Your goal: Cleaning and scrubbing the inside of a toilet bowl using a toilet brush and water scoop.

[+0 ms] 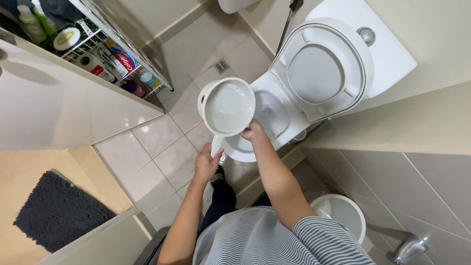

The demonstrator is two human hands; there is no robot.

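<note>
- The left hand (207, 164) is wrapped around the handle of a white water dipper (226, 107), fingers closed on it just below the cup.
- The right hand (253, 131) is curled against the dipper's rim at about 4 o'clock of the cup, fingers pressed on its outer wall.
- The dipper sits near the centre of the view, full of clear water, held level above the near edge of the toilet bowl (267, 115), which lies at 3 o'clock of the cup.
- The toilet seat and lid (321, 68) stand raised against the white cistern (387, 54), at 1 o'clock from the dipper.
- A white bucket (341, 213) stands on the floor at 5 o'clock, beside a metal tap (409, 248).
- A wire rack (105, 46) with bottles and tubes hangs at 10 o'clock; a dark bath mat (59, 211) lies at 8 o'clock.
- A floor drain (222, 66) is set in the tiles at 12 o'clock.
</note>
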